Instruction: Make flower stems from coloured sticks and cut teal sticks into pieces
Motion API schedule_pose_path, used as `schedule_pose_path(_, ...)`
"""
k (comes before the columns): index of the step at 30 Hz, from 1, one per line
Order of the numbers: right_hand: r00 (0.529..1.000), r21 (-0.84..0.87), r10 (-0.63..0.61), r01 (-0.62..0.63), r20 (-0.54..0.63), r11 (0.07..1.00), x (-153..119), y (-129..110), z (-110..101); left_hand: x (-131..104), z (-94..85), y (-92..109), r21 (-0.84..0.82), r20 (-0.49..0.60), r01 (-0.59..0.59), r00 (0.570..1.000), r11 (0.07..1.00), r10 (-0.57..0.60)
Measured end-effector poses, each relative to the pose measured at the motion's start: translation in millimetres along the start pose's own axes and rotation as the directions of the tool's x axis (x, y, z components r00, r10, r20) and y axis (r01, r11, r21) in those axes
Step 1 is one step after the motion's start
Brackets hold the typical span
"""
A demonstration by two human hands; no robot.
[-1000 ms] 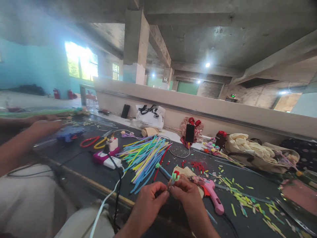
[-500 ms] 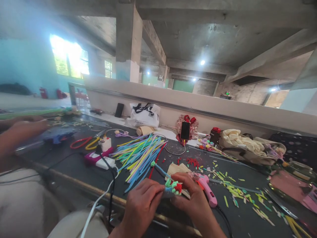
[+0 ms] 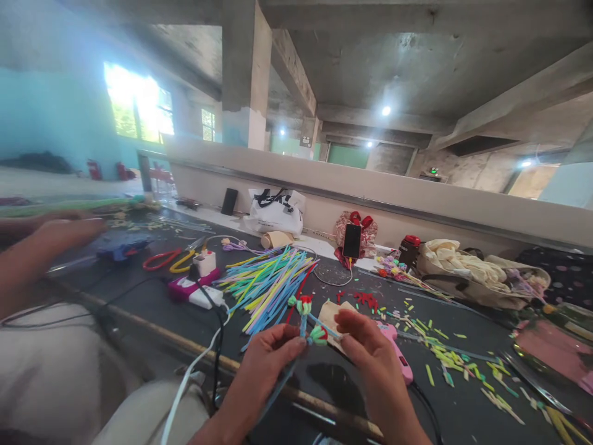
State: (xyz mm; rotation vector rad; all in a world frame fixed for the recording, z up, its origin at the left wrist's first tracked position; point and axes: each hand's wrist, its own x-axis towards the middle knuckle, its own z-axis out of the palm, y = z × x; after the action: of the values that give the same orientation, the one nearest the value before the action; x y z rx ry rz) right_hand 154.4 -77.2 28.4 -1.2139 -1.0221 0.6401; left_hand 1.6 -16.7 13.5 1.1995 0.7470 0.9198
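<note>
My left hand (image 3: 271,358) pinches blue pipe-cleaner stems between thumb and fingertips, just above the table's front edge. From that grip rises a flower (image 3: 304,306) with a red and pale green head. A second flower (image 3: 319,335), also green with red, leans to the right beside the fingertips. Another small green bud (image 3: 291,301) shows just behind the upright one. My right hand (image 3: 368,352) is close on the right with thumb and fingers apart; a thin blue stem (image 3: 324,326) runs toward its thumb. Whether the thumb touches that stem is unclear.
Loose pipe cleaners (image 3: 273,284) lie beyond my left hand. A pink glue gun (image 3: 396,352) rests by my right hand, near cut yellow-green pieces (image 3: 445,358). A power strip (image 3: 199,292) with cables is at left. Another person's arm (image 3: 50,247) reaches in from the far left.
My right hand has come off the flower cluster and opened. The flowers, bunched between both hands before, now spread apart from my left hand, one upright and one leaning right.
</note>
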Motion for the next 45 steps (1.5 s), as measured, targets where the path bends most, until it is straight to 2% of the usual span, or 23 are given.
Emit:
schedule_pose_path(2,0.987,0.100,0.089,-0.076,-0.132,0.992,-7,6,-1,2,-1.3,-2,-0.158,-0.015,0.074,0.997,0.985,-0.078)
schedule_pose_path(3,0.983,0.122,0.135,-0.120,-0.125,0.985,-11,10,0,3,-1.0,-3,-0.211,-0.021,0.088,0.995,0.973,-0.094)
schedule_pose_path(5,0.978,0.148,0.207,-0.202,-0.017,0.968,-17,18,6,4,1.1,-4,-0.294,0.003,0.103,0.994,0.950,-0.107)
schedule_pose_path(8,0.960,0.245,0.230,-0.264,0.160,0.933,-20,31,21,5,5.2,-8,-0.351,0.086,0.119,0.992,0.929,-0.095)
schedule_pose_path(12,0.951,0.428,0.246,-0.305,0.189,0.851,-14,49,37,5,5.8,-12,-0.308,0.121,0.134,0.988,0.942,-0.101)
schedule_pose_path(16,0.956,0.475,0.234,-0.290,0.174,0.831,-12,59,40,3,3.4,-11,-0.283,0.128,0.131,0.987,0.950,-0.098)
schedule_pose_path(19,0.954,0.484,0.250,-0.299,0.164,0.823,-12,59,39,3,4.1,-8,-0.282,0.144,0.120,0.986,0.952,-0.082)
schedule_pose_path(24,0.957,0.503,0.239,-0.289,0.164,0.814,-11,61,42,6,7.9,-9,-0.294,-0.023,0.068,0.997,0.954,-0.078)
schedule_pose_path(28,0.952,0.542,0.280,-0.301,0.123,0.785,-8,60,46,5,10.1,-9,-0.250,-0.076,0.054,0.994,0.967,-0.076)
schedule_pose_path(33,0.932,0.562,0.354,-0.334,0.078,0.756,-9,49,47,3,11.4,-6,-0.214,-0.060,0.068,0.995,0.975,-0.082)
schedule_pose_path(36,0.935,0.545,0.348,-0.326,0.066,0.773,-9,46,47,5,9.7,-8,-0.182,-0.027,0.097,0.994,0.978,-0.104)
schedule_pose_path(45,0.924,0.572,0.379,-0.338,0.051,0.747,-10,51,49,12,7.9,-15,0.064,-0.012,-0.070,0.997,0.995,0.071)
